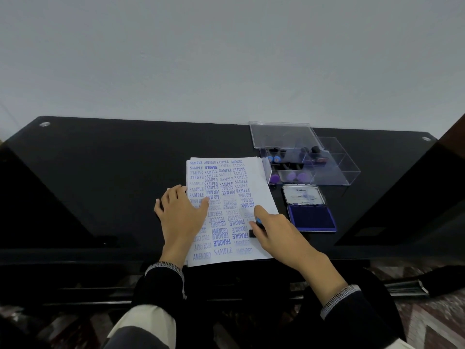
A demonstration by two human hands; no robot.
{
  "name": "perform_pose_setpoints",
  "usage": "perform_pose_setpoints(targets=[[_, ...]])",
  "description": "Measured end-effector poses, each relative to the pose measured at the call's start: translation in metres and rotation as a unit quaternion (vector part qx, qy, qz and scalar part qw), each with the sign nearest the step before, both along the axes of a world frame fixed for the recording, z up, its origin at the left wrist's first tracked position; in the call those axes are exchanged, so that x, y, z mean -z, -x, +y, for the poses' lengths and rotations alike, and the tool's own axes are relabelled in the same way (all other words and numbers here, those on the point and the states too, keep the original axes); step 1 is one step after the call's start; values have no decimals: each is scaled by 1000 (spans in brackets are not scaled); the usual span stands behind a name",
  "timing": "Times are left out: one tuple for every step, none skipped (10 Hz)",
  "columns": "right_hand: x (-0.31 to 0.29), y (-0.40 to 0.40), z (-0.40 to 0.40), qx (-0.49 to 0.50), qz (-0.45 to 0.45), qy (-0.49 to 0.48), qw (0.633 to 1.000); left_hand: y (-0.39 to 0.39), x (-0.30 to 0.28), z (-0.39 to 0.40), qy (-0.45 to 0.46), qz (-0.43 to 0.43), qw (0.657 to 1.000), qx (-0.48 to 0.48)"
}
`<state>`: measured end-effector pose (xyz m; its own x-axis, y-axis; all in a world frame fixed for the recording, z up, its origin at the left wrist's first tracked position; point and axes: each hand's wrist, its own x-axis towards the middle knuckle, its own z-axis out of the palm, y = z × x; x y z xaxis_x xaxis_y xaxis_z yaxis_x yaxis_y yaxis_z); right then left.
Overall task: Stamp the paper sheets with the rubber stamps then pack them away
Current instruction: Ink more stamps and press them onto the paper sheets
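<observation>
On a black table (100, 172), L hand (182, 212) lies flat, fingers spread, on the stamped paper sheets (226, 197); R hand (274, 230) grips a rubber stamp (258, 226) against them. Ink pad (312, 219) & clear stamp box (314, 162) sit just right.

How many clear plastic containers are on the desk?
2, touching, at the desk's far right beyond the paper sheets: the stamp box with its lid raised, and an empty-looking divided box to its right.
</observation>
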<state>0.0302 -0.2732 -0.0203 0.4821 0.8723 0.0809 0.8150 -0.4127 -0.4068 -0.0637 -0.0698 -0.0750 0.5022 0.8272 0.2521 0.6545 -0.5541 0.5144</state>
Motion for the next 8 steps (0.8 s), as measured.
perform_pose_setpoints(targets=[[4, -1, -1, -4, 15, -11, 1000, 0, 1, 1, 2, -1, 1000, 1], [8, -2, -2, -3, 38, -25, 999, 0, 2, 2, 2, 0, 1000, 3], [11, -2, -2, 3, 56, -41, 998, 0, 2, 1, 1, 0, 1000, 2], [11, -2, -2, 2, 57, -43, 997, 0, 1, 1, 2, -1, 1000, 2], [11, -3, -2, -3, 49, -38, 998, 1, 1, 1, 2, 1, 1000, 2], [10, -3, -2, -5, 68, -49, 996, 1, 1, 1, 3, -3, 1000, 3], [10, -3, -2, -3, 89, -55, 995, 1, 0, 0, 4, -3, 1000, 2], [10, -2, -2, 0, 75, -49, 996, 1, 0, 0, 4, -3, 1000, 3]])
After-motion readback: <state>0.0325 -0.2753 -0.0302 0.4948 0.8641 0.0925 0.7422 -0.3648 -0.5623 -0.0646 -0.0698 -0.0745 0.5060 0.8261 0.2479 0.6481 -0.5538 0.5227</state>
